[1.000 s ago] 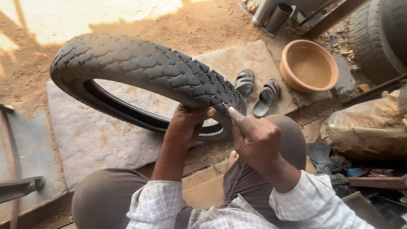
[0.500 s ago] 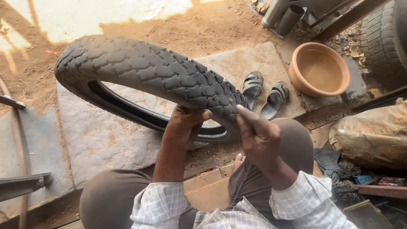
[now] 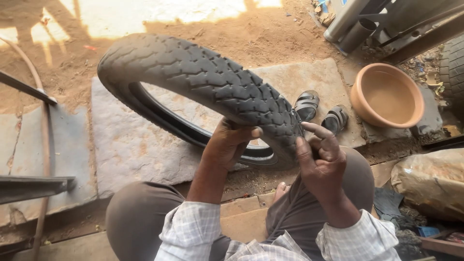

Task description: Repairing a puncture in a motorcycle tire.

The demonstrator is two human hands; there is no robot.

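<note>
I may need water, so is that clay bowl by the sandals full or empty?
Empty. The bowl sits upright on the ground, and its bare, dry inside shows down to the bottom, right of the sandals.

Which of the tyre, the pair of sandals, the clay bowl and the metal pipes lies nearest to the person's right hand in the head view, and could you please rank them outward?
From the right hand:
1. Tyre, touched, just to its left.
2. Pair of sandals, just beyond, on the stone slab.
3. Clay bowl, farther to the upper right.
4. Metal pipes, farthest, at the top edge.
</note>
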